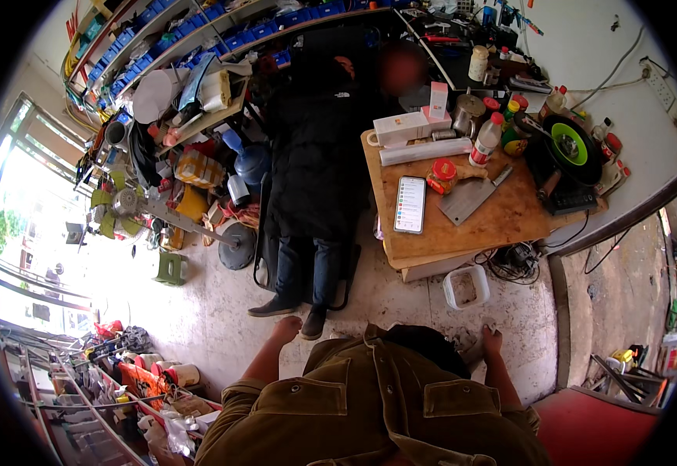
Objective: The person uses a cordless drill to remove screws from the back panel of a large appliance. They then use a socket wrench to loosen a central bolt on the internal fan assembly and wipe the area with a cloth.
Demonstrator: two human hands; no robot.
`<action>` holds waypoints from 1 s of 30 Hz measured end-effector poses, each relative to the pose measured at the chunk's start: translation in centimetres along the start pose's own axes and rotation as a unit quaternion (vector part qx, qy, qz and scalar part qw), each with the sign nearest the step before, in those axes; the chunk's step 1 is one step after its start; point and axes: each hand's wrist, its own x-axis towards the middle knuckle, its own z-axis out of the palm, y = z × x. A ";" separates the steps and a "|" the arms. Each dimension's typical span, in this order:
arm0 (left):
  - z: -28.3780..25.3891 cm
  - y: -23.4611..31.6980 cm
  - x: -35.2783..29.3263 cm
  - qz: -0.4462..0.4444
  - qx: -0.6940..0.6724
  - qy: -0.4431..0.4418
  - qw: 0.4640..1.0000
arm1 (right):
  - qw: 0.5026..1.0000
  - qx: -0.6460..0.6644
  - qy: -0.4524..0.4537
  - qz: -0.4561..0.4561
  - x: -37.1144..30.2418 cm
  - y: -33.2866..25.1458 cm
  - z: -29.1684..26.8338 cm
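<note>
My left hand (286, 329) hangs low in front of me, near another person's dark shoe (314, 322). Its fingers are too small and turned away to make out. Further right, my right hand (493, 339) is closed on a small pale piece (490, 323), whose kind I cannot tell. Just beyond that hand, a white plastic tub (452, 292) stands on the floor, with brownish bits in its bottom. On the wooden table (509, 229) above it lie a cleaver (466, 203), a phone with a lit screen (410, 206) and a red-lidded jar (442, 172).
A person in a black coat (311, 179) reclines on a chair ahead. Bottles and a black pan with a green inside (575, 147) crowd the table's right side. At left stand a fan (126, 203) and a green stool (170, 268). A red seat (595, 427) is at lower right.
</note>
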 end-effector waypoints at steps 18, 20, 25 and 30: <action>0.4 -0.3 -0.2 0.010 -0.016 -0.005 1.000 | 1.000 -0.010 0.013 0.015 -0.6 -0.4 0.0; 0.5 -0.1 -0.2 0.014 -0.021 -0.007 1.000 | 0.999 -0.017 0.024 0.020 -0.7 -0.5 -0.1; 0.7 0.2 -0.4 0.007 -0.031 -0.010 0.999 | 1.000 -0.015 0.015 0.000 -0.8 -0.4 -0.4; 0.9 -0.6 -0.6 -0.007 -0.023 -0.004 1.000 | 1.000 -0.001 0.002 -0.013 -0.8 -0.3 -0.1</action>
